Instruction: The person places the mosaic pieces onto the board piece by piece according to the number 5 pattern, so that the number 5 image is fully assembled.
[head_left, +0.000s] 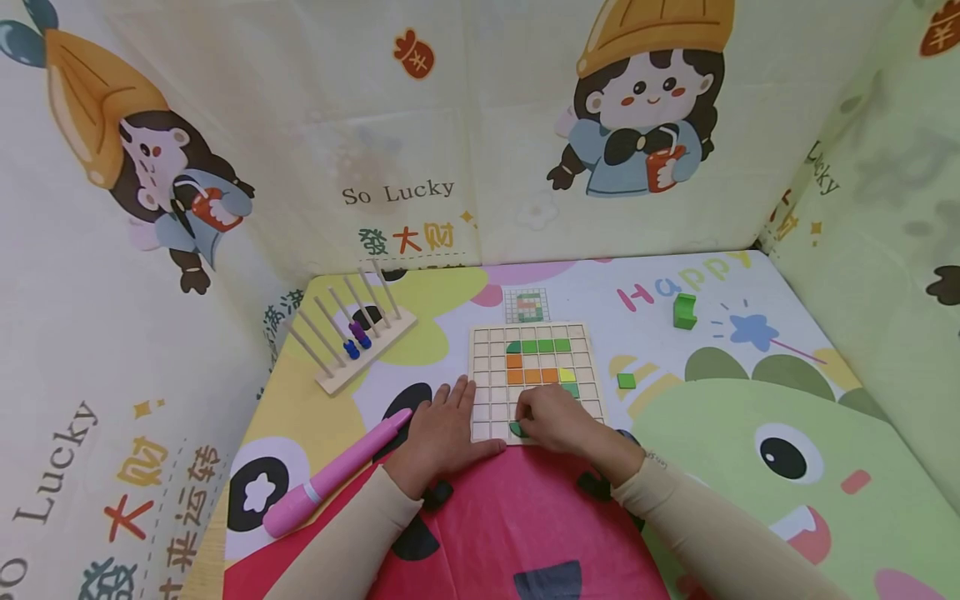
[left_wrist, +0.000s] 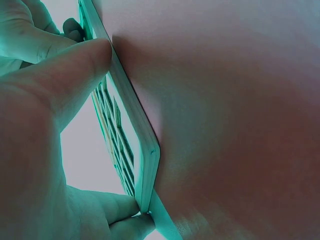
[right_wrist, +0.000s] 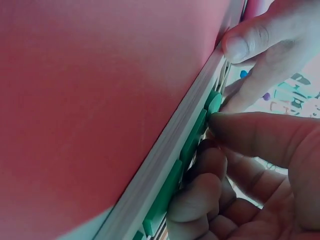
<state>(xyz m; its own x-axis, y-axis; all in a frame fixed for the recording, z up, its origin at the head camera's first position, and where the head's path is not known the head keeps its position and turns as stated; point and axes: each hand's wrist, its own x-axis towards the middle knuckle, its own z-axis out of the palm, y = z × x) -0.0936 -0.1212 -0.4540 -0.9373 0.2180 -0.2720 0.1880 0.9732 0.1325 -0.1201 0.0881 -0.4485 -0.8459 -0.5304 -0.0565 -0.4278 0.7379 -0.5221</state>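
A wooden grid board [head_left: 483, 333] lies on the table before me, with green, orange and yellow tiles in some of its squares. My left hand [head_left: 441, 427] rests at its near left corner. The fingers lie straight along the left edge, and the thumb [left_wrist: 87, 62] touches the near edge. Over the lower right part of the board, my right hand [head_left: 558, 419] has curled fingers. Its thumb and fingers pinch a green tile with a rounded side [right_wrist: 214, 101] at the near row. More green tiles [right_wrist: 165, 197] sit along that row, mostly hidden by this hand in the head view.
A small pattern card [head_left: 527, 306] lies just behind the board. To the right are a loose green tile [head_left: 626, 381] and a green block [head_left: 684, 311] with a curved notch. On the left stand a wooden peg rack [head_left: 367, 354] with several beads and a long pink stick [head_left: 337, 475].
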